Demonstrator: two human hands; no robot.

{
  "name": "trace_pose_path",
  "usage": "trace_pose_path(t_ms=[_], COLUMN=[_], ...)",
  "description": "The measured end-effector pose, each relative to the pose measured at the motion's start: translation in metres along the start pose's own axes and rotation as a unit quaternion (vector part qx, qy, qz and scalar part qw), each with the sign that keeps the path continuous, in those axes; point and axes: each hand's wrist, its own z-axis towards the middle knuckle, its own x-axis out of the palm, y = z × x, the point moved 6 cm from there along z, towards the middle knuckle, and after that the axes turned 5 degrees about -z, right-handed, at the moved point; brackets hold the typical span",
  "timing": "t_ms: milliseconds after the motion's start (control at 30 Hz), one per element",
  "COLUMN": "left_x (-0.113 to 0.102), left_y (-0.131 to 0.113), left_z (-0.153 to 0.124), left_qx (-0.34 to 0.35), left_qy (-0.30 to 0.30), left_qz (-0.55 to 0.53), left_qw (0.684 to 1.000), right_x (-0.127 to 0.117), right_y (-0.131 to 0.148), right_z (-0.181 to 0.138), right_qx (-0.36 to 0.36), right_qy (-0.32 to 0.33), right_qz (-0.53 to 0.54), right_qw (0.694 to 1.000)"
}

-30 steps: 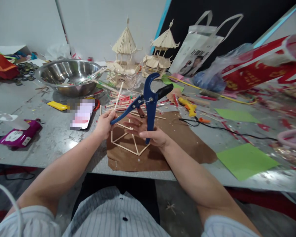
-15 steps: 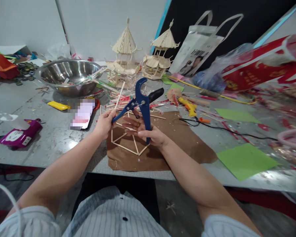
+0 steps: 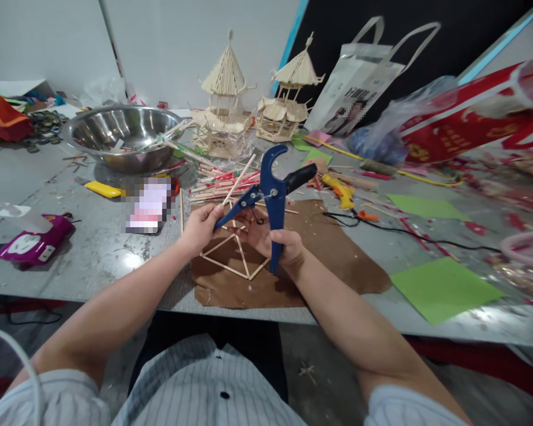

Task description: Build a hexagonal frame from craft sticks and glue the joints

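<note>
My right hand [image 3: 288, 245] is closed round one blue handle of a pipe cutter [image 3: 275, 207], its thumb across the front and its other fingers behind. The cutter's hooked jaw points up, and its handles are spread apart. In my left hand [image 3: 202, 226], closed, a thin wooden stick [image 3: 240, 178] is pinched, slanting up to the right. The end of the cutter's other handle meets my left fingers; whether they grip it too I cannot tell. Below both hands a frame of glued sticks [image 3: 225, 266] lies on a brown cloth [image 3: 337, 254], partly hidden by my hands.
Two stick pavilions [image 3: 224, 83] stand at the back beside a white bag [image 3: 353, 83]. A steel bowl [image 3: 124, 127], a yellow utility knife [image 3: 102, 188] and a phone [image 3: 148, 204] are left. A yellow glue gun [image 3: 340, 190], its cord and green paper [image 3: 446, 290] lie right.
The pipe cutter and both hands have shifted right. The wooden stick in my left hand leans further to the right.
</note>
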Motion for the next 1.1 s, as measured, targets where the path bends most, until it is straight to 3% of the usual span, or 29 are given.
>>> trace_pose_path(t_ms=[267, 367, 467, 567, 667, 767, 900, 1100], left_x=[0.002, 0.001, -0.008, -0.017, -0.021, -0.023, -0.023, -0.016], left_y=[0.001, -0.002, -0.011, -0.021, -0.028, -0.033, -0.036, -0.035], left_z=[0.000, 0.002, 0.004, 0.004, 0.001, -0.001, -0.004, -0.005], left_qx=[-0.007, 0.024, 0.084, 0.120, 0.141, 0.153, 0.161, 0.163], left_qy=[0.014, 0.011, -0.031, -0.065, -0.069, -0.074, -0.071, -0.045], left_qz=[0.019, 0.091, 0.190, 0.246, 0.241, 0.219, 0.204, 0.220], left_qw=[1.000, 0.995, 0.978, 0.959, 0.958, 0.961, 0.963, 0.961], right_x=[-0.001, -0.003, -0.008, -0.020, -0.035, -0.043, -0.044, -0.029], right_y=[-0.007, -0.005, 0.006, 0.022, 0.036, 0.036, 0.025, 0.022], right_z=[-0.003, -0.006, -0.008, -0.009, -0.008, -0.005, 0.000, 0.002], right_qx=[0.055, 0.044, -0.005, -0.048, -0.084, -0.085, -0.054, -0.039], right_qy=[-0.053, -0.067, -0.105, -0.182, -0.267, -0.279, -0.230, -0.171], right_qz=[-0.164, -0.196, -0.246, -0.355, -0.504, -0.611, -0.667, -0.692], right_qw=[0.984, 0.977, 0.963, 0.916, 0.817, 0.736, 0.706, 0.700])
